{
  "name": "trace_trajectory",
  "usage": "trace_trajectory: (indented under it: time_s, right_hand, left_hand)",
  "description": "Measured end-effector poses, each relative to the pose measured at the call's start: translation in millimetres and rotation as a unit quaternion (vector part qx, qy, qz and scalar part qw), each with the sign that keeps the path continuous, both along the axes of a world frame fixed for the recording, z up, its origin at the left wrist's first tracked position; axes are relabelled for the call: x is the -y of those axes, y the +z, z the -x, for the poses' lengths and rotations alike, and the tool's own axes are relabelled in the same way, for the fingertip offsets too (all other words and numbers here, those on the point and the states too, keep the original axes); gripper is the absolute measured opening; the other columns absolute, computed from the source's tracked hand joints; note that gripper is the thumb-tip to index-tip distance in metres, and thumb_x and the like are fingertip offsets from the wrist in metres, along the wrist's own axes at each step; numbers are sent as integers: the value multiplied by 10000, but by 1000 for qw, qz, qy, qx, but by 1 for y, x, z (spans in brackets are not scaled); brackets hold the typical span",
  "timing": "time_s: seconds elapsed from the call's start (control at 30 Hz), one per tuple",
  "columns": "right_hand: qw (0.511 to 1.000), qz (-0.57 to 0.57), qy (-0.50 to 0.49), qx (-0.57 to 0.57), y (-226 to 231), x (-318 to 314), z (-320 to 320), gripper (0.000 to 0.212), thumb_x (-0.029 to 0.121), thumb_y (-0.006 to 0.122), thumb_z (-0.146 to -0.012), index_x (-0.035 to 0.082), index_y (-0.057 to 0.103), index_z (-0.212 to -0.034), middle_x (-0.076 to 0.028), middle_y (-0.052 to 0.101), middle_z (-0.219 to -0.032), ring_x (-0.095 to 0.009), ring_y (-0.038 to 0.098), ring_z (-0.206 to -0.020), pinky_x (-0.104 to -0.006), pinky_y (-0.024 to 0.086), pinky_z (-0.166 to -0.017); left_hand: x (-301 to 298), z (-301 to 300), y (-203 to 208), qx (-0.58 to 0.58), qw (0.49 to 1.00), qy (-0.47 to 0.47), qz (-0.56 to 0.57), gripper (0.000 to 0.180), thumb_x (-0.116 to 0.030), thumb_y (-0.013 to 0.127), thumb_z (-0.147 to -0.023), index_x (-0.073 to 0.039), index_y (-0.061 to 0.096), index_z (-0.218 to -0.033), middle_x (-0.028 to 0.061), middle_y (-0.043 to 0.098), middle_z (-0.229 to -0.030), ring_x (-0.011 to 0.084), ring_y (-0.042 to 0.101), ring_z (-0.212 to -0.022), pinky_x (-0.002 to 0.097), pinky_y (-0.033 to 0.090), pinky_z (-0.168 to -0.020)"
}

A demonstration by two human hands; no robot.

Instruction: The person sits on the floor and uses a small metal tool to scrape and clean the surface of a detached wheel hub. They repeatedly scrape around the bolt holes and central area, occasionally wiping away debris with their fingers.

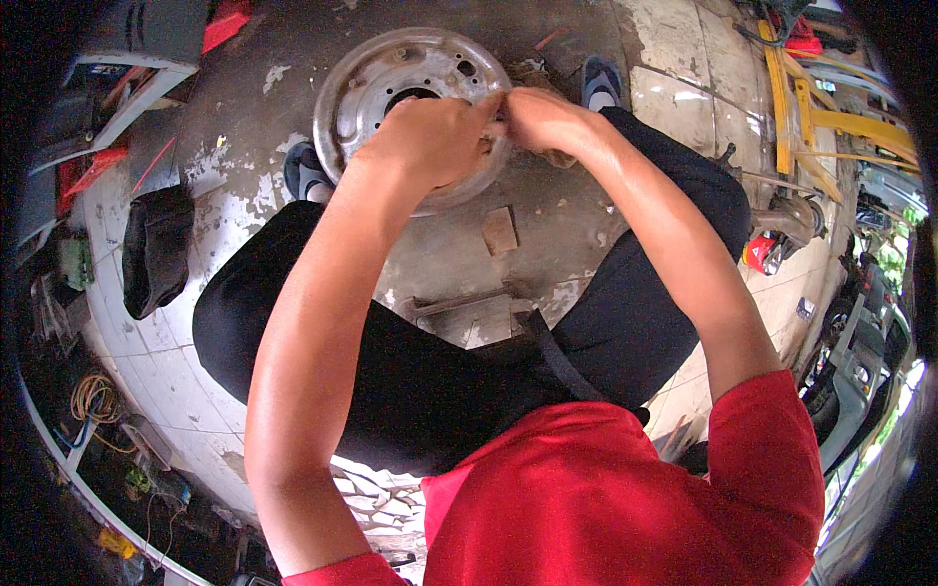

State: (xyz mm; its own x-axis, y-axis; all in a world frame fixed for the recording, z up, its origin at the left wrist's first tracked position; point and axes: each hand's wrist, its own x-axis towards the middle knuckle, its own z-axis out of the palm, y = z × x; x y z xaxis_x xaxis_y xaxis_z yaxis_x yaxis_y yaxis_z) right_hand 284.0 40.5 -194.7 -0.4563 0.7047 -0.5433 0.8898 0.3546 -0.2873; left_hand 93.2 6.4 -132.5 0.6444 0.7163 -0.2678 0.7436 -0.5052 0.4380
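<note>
A worn steel wheel rim (pixel 337 107) lies on the floor between my feet, with a round opening at its centre and smaller holes around it. My left hand (pixel 435 142) reaches across the rim, its fingers closed and pointing right. Against its fingertips, above the rim's right side, my right hand (pixel 539 119) is also closed. Whatever the fingers pinch is hidden or too small to name. The backs of both hands cover part of the rim's face.
A small brown flat block (pixel 499 230) and a metal bar (pixel 459 302) lie nearer me. My shoes flank the rim. At left rests a black boot-like item (pixel 156 249); at right are a yellow frame (pixel 779 103), a red container (pixel 759 253) and a parked vehicle (pixel 848 376).
</note>
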Motion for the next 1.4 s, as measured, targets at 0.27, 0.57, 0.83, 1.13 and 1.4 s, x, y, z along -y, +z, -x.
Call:
trace_trajectory:
  time_s: [0.27, 0.57, 0.83, 1.13, 1.4]
  right_hand:
    - [995, -14, 41, -89, -29, 4, -11, 296, 265, 627, -858, -12, 653, -961, -263, 637, -830, -398, 636, -876, -450, 505, -724]
    - [996, -63, 25, -61, 7, -1, -3, 232, 217, 632, -859, 22, 649, -984, -243, 647, -884, -399, 623, -902, -472, 502, -755]
    - [995, -92, 25, -39, -4, -9, -10, 256, 240, 625, -865, 46, 650, -1031, -239, 650, -921, -399, 624, -914, -467, 502, -768]
    - [998, -23, 16, -51, 17, -6, -3, 335, 279, 630, -872, -34, 630, -992, -254, 647, -919, -403, 627, -906, -453, 499, -749]
    - [999, -33, -12, -26, 14, -1, -1, 279, 252, 634, -856, -2, 651, -969, -243, 648, -941, -394, 629, -924, -458, 504, -753]
  left_hand:
    - [-3, -3, 1, 0, 1000, -6, -14, 541, -285, 551, -899, -143, 389, -1396, 235, 651, -968, 396, 642, -879, 494, 519, -748]
    - [-1, -1, 2, -15, 1000, -10, -24, 545, -283, 542, -900, -132, 380, -1398, 222, 663, -936, 387, 653, -854, 491, 531, -733]
    - [1, -1, 3, -19, 999, -14, -35, 554, -260, 560, -893, -124, 385, -1401, 186, 679, -944, 350, 669, -867, 458, 544, -749]
    - [-1, -1, 3, -32, 999, -9, 1, 608, -282, 566, -891, -160, 332, -1439, 220, 661, -945, 384, 654, -858, 475, 538, -730]
    - [-1, -2, 2, -30, 999, -2, 9, 624, -282, 563, -891, -173, 311, -1451, 228, 656, -971, 395, 643, -891, 491, 524, -769]
